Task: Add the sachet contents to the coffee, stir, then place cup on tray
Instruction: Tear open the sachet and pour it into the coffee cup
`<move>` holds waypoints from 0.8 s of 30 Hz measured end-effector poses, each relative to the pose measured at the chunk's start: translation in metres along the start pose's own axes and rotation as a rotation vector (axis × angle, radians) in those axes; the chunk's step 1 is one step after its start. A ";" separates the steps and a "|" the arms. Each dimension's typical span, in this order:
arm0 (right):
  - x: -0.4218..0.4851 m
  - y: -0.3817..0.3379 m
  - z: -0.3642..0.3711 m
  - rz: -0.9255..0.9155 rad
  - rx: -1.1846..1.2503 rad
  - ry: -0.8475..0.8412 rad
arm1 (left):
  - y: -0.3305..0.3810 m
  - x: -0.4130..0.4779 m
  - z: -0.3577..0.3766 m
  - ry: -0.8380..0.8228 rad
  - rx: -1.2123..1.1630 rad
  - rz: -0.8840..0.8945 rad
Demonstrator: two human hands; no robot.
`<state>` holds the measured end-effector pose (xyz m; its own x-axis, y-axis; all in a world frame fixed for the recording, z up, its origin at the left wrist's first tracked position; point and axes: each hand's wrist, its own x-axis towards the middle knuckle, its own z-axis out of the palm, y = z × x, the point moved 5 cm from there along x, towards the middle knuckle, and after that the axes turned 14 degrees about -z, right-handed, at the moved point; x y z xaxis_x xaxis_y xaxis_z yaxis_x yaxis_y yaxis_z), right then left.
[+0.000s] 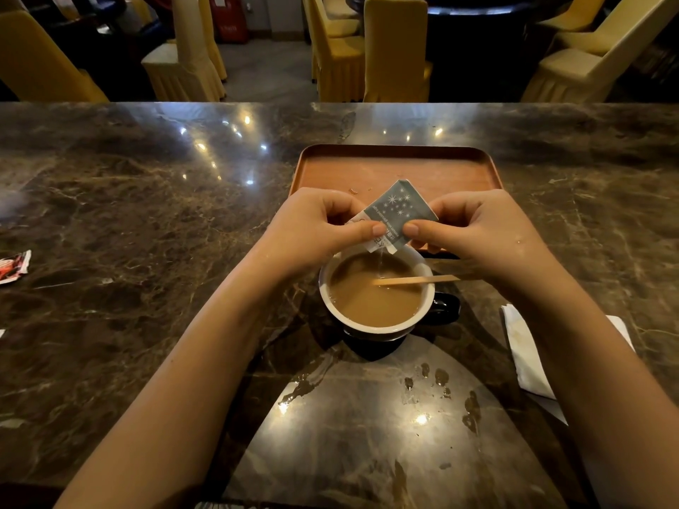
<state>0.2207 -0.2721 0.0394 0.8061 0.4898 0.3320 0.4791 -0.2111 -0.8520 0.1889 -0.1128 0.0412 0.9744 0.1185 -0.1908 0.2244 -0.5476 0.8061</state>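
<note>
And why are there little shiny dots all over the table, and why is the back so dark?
In the head view, the bright dots are ceiling lights mirrored in the polished marble counter; more glare shows in the wet patch nearest the camera. The room behind is dim, so the yellow chairs look murky. The wide lens stretches the forearms at the edges. The sachet and coffee cup stay sharp.

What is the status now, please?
Both hands pinching sachet, pouring into cup. Stirrer in coffee. Tray free.
</note>
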 end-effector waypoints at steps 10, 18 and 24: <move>-0.001 0.017 -0.002 0.178 0.093 0.006 | -0.004 0.000 -0.015 0.094 0.111 0.198; -0.003 0.025 0.001 0.292 0.229 -0.004 | 0.003 0.000 -0.012 0.265 0.304 0.416; -0.007 0.019 -0.002 0.266 0.119 -0.103 | 0.010 -0.003 -0.019 0.364 0.265 0.440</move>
<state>0.2243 -0.2814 0.0219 0.8555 0.5150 0.0531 0.2067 -0.2458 -0.9470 0.1888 -0.1031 0.0606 0.9260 0.0842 0.3681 -0.1627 -0.7907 0.5902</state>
